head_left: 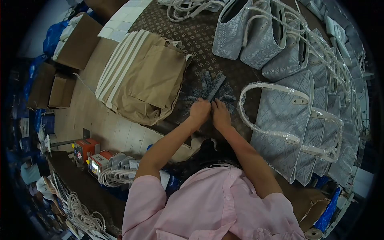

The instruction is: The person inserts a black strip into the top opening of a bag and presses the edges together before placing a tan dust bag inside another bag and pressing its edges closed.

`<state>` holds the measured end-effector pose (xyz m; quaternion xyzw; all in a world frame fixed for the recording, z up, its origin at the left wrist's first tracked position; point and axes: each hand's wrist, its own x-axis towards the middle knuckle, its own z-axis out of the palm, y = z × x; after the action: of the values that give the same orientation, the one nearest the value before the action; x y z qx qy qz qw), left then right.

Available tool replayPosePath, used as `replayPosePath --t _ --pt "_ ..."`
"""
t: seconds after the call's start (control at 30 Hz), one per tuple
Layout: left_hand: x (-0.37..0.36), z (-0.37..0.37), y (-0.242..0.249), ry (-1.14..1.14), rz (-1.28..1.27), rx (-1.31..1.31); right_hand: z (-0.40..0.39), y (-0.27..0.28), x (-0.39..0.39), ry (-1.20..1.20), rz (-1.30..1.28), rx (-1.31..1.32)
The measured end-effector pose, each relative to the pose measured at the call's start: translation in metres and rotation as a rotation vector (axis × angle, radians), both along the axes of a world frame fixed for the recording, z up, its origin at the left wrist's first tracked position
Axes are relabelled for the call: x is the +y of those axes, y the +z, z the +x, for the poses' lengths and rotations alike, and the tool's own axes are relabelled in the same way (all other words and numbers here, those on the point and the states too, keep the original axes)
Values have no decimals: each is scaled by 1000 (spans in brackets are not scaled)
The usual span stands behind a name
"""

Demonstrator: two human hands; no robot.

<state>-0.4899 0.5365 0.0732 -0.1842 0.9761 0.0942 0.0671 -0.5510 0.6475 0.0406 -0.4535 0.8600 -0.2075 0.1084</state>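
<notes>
On the brown patterned tablecloth (200,44), between tan cloth (156,76) and silvery handbags (280,114), reaching to the near end of a straight, flat, speckled blue-grey strip (217,86) amid spread-out similar pieces (205,82), with left hand (200,110) curled, right hand (221,115) bent beside, exact grip impossible to tell.

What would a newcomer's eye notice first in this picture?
Probably the silvery-grey patterned handbags with plastic-wrapped white handles, crowding the right side. Next comes the large tan fabric pile with white bands, left of centre. Between them, the left hand and right hand are at narrow grey-blue strips.
</notes>
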Motion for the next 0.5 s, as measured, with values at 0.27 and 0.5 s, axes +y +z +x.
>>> replayPosePath --t 0.27,0.5 --pt "4 -12 -22 -206 -316 -34 3 -11 -1 -6 19 110" --pt "3 -14 -13 -29 -209 -84 0 -14 3 45 1 152"
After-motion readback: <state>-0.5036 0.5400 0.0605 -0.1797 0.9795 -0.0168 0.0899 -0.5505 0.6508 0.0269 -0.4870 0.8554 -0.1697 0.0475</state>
